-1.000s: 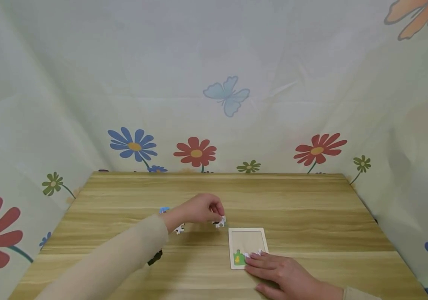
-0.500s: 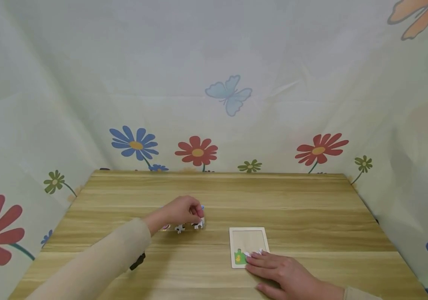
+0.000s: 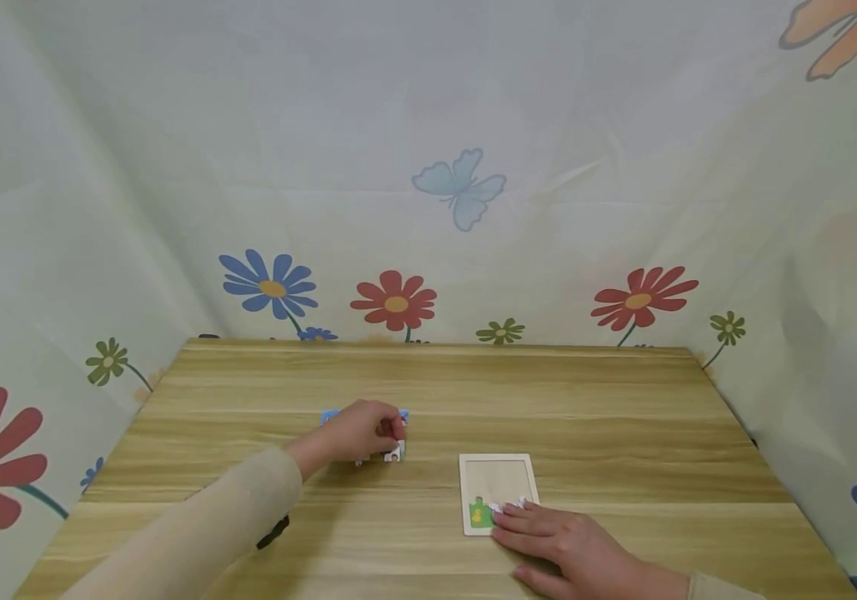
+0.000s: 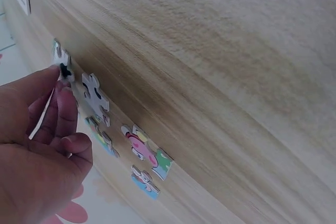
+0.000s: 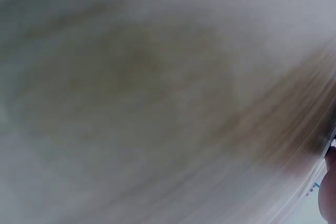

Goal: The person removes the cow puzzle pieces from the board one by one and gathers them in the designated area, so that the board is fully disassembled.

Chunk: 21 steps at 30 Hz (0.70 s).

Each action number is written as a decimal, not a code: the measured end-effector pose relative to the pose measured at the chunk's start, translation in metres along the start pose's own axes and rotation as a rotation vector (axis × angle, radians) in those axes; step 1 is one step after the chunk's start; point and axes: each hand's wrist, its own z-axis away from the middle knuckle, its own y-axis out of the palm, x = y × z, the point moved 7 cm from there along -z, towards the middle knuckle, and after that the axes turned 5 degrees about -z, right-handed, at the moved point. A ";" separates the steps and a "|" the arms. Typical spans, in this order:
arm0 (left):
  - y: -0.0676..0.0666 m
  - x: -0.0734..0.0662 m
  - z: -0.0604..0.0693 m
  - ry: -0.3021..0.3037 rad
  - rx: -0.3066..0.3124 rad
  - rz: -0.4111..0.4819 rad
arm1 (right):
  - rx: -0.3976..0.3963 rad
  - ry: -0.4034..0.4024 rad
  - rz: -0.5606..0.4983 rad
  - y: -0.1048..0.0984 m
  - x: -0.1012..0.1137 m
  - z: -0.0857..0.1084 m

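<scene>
My left hand [image 3: 363, 431] pinches a white jigsaw piece with black marks [image 4: 64, 66] between thumb and fingers, low over the table. Beside it in the left wrist view lies another white piece with dark marks [image 4: 94, 97]. Farther along are a pink and green piece [image 4: 148, 153], a blue-edged piece [image 4: 144, 182] and a multicoloured piece [image 4: 103, 136]. My right hand [image 3: 567, 546] rests with its fingers extended on the lower right of a pale puzzle frame [image 3: 462, 487]. A green piece with a yellow figure [image 3: 480, 514] sits in the frame's lower left corner. The fingers partly cover white pieces alongside it.
The wood-grain table [image 3: 623, 417] extends around the frame and loose pieces. A pale curtain printed with flowers and a butterfly [image 3: 462, 190] stands behind and along both sides. The right wrist view mostly shows blurred tabletop.
My left hand has moved left with the white piece, from near the frame to the loose pieces, and slightly lower in view. My right hand has stayed on the frame.
</scene>
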 end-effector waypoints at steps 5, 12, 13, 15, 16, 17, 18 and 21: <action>-0.004 0.001 0.001 0.006 -0.033 -0.060 | -0.018 -0.031 0.022 -0.001 0.001 0.000; -0.006 0.008 0.003 -0.018 -0.013 -0.102 | -0.014 -0.024 0.014 -0.001 0.001 0.000; -0.005 0.008 0.004 -0.015 -0.004 -0.104 | -0.014 -0.023 0.014 0.000 0.001 0.000; -0.002 0.010 0.005 -0.009 0.008 -0.105 | -0.016 -0.026 0.016 -0.001 0.001 0.000; -0.001 0.010 0.005 -0.003 0.009 -0.101 | -0.016 -0.025 0.016 -0.001 0.001 0.000; 0.000 0.011 0.005 -0.002 0.010 -0.100 | -0.019 -0.029 0.017 -0.001 0.001 0.000; 0.001 0.012 0.006 0.001 0.007 -0.101 | -0.020 -0.029 0.016 -0.001 0.001 0.000; 0.003 0.013 0.006 0.012 0.004 -0.098 | -0.016 -0.014 0.003 0.000 0.000 0.000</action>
